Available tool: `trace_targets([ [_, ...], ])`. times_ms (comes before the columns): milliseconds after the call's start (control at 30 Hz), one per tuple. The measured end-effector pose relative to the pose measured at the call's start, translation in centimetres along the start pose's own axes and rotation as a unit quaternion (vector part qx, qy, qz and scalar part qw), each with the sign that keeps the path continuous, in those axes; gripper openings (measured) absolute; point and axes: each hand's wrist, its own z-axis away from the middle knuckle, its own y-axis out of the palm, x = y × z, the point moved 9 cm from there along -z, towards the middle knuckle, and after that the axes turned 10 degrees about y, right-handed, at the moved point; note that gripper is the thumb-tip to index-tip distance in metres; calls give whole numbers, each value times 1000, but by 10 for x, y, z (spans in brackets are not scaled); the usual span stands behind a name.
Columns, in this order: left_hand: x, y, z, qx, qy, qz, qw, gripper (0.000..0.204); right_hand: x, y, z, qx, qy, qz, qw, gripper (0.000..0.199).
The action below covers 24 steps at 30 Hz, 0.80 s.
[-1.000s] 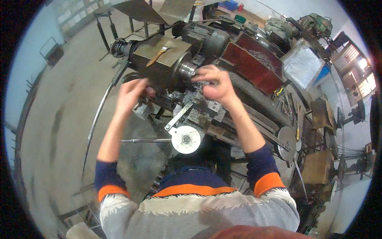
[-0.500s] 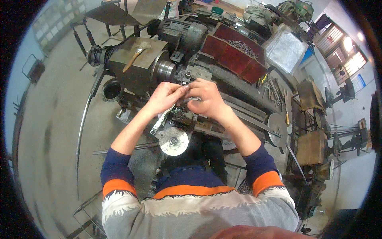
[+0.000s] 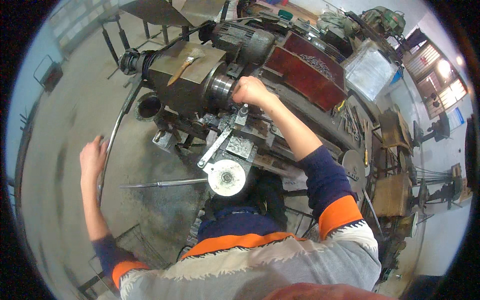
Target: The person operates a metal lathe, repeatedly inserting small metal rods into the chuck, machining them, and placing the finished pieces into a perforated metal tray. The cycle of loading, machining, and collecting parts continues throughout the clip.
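Observation:
My right hand [image 3: 251,92] is closed at the front face of the shiny round lathe chuck [image 3: 221,87]; what its fingers hold is hidden. Far to the left, my left hand [image 3: 93,159] has its fingers curled in, right beside a long bent metal lever [image 3: 111,145]. A small dark spot shows at those fingertips, too small to name, and whether they touch the lever is unclear. Below my right hand stands the tool post [image 3: 242,115], with a flat wrench-like handle [image 3: 215,148] slanting down from it. A pale round handwheel [image 3: 226,177] sits nearest my body.
A wooden-handled brush [image 3: 186,66] lies on the headstock [image 3: 167,62]. Behind are an electric motor [image 3: 243,44] and a dark red tray [image 3: 305,75] holding metal bits. Hand tools [image 3: 352,122] lie at the right. A metal bar [image 3: 165,183] juts left from near the handwheel.
My hands, together over the tool post before, have parted. The left swung far out left to the lever; the right rose to the chuck. The view shifted slightly.

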Motion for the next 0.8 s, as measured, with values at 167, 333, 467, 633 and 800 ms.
trace_targets([
  [167,33,57,68,84,-99,107,986,34,13,6,-2,-50,-70,13,996,25],
  [333,44,73,49,63,-81,54,993,29,13,2,-4,-7,-46,-7,999,23],
  [467,156,91,28,104,-132,-99,981,22,13,3,-7,-56,-37,19,998,22],
  [633,239,117,-11,78,-202,-131,967,21,20,0,-5,-77,-41,32,996,21],
  [800,234,133,-20,158,-274,-56,947,39,14,-8,0,-93,-6,46,995,22],
])
